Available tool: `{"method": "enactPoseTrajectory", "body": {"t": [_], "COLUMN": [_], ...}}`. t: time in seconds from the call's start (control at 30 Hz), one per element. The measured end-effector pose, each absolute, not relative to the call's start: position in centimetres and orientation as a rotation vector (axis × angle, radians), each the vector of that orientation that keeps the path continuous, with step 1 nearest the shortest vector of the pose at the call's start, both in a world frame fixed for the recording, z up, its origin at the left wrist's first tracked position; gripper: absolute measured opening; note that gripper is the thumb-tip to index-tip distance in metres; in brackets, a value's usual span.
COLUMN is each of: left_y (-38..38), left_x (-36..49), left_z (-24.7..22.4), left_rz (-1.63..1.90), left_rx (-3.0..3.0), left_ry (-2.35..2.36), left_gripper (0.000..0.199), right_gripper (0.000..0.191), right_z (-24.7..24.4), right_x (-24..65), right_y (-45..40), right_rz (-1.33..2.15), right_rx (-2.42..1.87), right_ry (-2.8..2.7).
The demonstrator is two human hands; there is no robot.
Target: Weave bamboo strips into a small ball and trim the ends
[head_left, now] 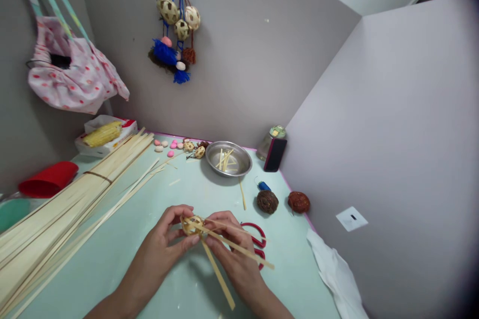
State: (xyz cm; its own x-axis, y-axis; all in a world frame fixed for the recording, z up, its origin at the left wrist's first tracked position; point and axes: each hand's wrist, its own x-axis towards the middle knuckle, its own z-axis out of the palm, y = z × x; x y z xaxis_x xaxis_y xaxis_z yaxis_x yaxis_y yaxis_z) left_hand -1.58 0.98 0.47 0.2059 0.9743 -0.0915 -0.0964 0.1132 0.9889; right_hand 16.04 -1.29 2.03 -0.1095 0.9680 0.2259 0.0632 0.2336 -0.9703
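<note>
Some of the woven ball [192,226] hides behind the left hand [160,243] gripping it.

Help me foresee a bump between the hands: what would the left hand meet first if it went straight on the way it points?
The small woven piece held by the left hand; just past it, probably the right hand, though depth is unclear from one view.
</note>
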Motion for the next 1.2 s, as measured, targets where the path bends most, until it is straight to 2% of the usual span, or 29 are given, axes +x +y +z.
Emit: {"method": "enactPoseTrajectory", "body": {"t": [0.3, 0.43, 0.73, 0.9, 1.0, 1.1, 1.2], "left_y": [1.0, 0.9, 0.9, 1.0, 1.1, 1.1, 1.0], "left_x": [-1.4, -1.5, -1.6, -2.0, -2.2, -2.0, -1.6], "left_z": [0.7, 1.0, 1.1, 1.1, 1.3, 1.4, 1.2], "left_rz": [0.98, 0.928, 0.962, 0.997, 1.007, 1.034, 1.026], "left_rx": [1.2, 1.202, 1.27, 1.221, 1.201, 1.197, 1.206], "left_ry": [1.076, 1.08, 1.053, 1.108, 1.135, 1.112, 1.055], "left_gripper": [0.031, 0.032, 0.033, 0.032, 0.03, 0.024, 0.02], "right_gripper": [0.014, 0.02, 0.011, 0.024, 0.011, 0.015, 0.011], "right_z": [3.0, 3.5, 3.6, 3.4, 3.4, 3.3, 3.0], "right_x": [16.4, 16.6, 17.2, 17.4, 17.3, 17.1, 16.7], "right_y": [-1.2, -1.3, -1.5, -1.5, -1.2, -0.9, -0.8], "right_rz": [0.95, 1.038, 1.021, 1.046, 1.033, 1.074, 1.144], "right_rx": [-1.066, -1.009, -0.94, -0.959, -1.051, -1.131, -1.17], "right_ry": [-1.517, -1.499, -1.478, -1.294, -1.217, -1.353, -1.453]}}
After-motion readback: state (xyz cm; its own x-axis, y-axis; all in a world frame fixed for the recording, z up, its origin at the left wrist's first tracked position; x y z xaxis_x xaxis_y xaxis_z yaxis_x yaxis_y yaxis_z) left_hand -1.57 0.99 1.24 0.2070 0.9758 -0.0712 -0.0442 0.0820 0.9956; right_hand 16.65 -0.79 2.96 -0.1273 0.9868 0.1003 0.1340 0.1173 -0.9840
